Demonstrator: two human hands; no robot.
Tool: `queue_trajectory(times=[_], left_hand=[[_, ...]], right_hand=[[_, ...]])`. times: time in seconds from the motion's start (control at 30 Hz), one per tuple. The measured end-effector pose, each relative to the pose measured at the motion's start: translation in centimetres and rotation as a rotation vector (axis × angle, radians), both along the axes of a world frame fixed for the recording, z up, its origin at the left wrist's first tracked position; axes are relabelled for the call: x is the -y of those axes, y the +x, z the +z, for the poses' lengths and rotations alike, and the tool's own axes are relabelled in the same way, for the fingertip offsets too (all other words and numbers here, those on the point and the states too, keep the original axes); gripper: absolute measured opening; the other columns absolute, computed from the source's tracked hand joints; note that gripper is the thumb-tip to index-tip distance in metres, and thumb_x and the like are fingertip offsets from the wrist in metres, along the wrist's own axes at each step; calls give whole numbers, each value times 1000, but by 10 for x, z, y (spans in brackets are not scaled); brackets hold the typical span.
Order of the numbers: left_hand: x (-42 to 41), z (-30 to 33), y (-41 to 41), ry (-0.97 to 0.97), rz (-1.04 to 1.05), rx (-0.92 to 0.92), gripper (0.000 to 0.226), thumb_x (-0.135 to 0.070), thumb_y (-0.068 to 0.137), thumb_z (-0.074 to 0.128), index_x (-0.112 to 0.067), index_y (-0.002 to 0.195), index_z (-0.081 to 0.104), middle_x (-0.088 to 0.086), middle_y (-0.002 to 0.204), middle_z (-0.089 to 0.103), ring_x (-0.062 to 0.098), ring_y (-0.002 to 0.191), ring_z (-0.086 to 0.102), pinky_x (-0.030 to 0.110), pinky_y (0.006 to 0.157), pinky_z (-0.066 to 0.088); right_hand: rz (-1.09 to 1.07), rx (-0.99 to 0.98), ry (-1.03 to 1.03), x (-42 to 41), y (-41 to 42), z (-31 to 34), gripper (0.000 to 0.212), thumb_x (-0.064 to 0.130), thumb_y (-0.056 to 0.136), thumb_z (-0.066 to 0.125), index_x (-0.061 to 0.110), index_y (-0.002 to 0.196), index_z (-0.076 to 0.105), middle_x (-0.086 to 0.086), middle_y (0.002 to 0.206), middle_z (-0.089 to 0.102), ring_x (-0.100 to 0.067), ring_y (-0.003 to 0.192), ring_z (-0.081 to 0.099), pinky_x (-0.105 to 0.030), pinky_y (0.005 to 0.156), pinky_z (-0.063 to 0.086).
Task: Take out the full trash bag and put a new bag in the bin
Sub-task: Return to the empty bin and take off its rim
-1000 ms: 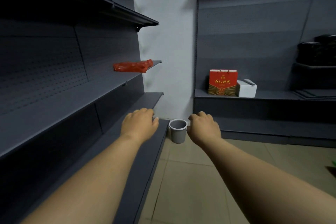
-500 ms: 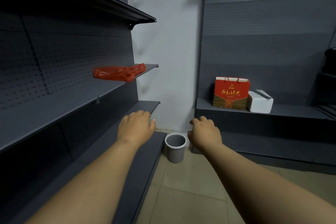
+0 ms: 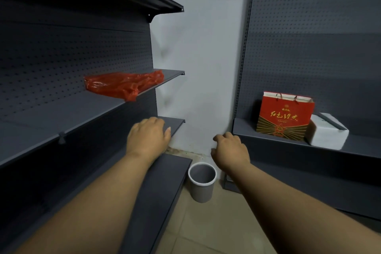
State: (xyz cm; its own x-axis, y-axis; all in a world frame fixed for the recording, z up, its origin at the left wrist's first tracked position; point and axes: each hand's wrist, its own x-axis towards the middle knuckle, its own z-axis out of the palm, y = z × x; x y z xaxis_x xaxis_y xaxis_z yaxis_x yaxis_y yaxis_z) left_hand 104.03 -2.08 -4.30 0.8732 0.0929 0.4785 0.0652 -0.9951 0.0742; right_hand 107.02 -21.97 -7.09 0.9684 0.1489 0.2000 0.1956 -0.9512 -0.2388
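- The left hand (image 3: pixel 148 139) is stretched forward, palm down, fingers loosely curled and holding nothing; it hovers in front of the lower dark shelf (image 3: pixel 173 122) on the left rack.
- The right hand (image 3: pixel 231 153) is also stretched forward, fingers loosely bent, gripping nothing, near the pale wall (image 3: pixel 202 57) in the corner.
- The bin (image 3: pixel 202 181), a small grey round pail with a white rim, stands on the tiled floor (image 3: pixel 206 229) below and between the two hands, nearer the right one. Its inside looks bare grey, with no liner to be seen.
- A crumpled red plastic bag (image 3: pixel 123 84) lies on the middle shelf (image 3: pixel 173 74), above and to the left of the left hand, with one corner hanging over the shelf edge.
- The bottom ledge (image 3: pixel 160 192) of the left rack runs under the left forearm and ends just beside the bin.
- To the right of the right hand, on a low shelf (image 3: pixel 360 146), stands a red paper gift bag (image 3: pixel 285 115) with cord handles; it bears gold Chinese script, which I cannot read surely, above a gold fan pattern.
- A white foam box (image 3: pixel 326 132) sits touching the gift bag's right side.
- Nothing lies between either hand and the bin.
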Motion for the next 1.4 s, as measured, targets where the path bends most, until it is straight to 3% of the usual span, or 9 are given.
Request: queue_trajectory(times=[0.57,0.8,0.97,1.17,1.4], left_hand=[[-92,31,280,112,150,83,37,-32,91,42,-9,117,57,9,122,58,28,115,51,38,97,36],[-133,29,349,141,437,-35,50,-41,92,37,-13,134,41,14,147,37,30,136,32,42,109,28],[-144,23,386,121,635,-76,57,-46,92,33,-13,139,33,15,147,36,31,137,31,45,111,27],[-110,10,445,110,566,-39,54,-41,92,38,-13,138,37,14,147,38,30,136,33,44,111,26],[-55,-39,535,31,479,-117,53,-40,94,35,-15,141,32,10,152,31,26,140,27,40,114,21]], right_hand=[[82,-14,32,-82,309,-1,39,22,95,42,15,132,46,-8,134,48,-28,121,44,-37,95,41],[230,-27,19,-112,414,-13,37,22,94,44,14,130,48,-9,133,48,-29,121,43,-37,95,41],[343,-15,-14,-125,491,-15,37,18,93,45,14,129,49,-9,132,49,-28,120,44,-36,93,41],[444,-10,-35,-123,558,-21,38,21,93,44,14,130,50,-9,131,50,-28,119,46,-36,90,43],[456,-46,-15,-93,619,-53,36,20,92,51,13,127,52,-10,128,52,-28,116,48,-35,90,44]])
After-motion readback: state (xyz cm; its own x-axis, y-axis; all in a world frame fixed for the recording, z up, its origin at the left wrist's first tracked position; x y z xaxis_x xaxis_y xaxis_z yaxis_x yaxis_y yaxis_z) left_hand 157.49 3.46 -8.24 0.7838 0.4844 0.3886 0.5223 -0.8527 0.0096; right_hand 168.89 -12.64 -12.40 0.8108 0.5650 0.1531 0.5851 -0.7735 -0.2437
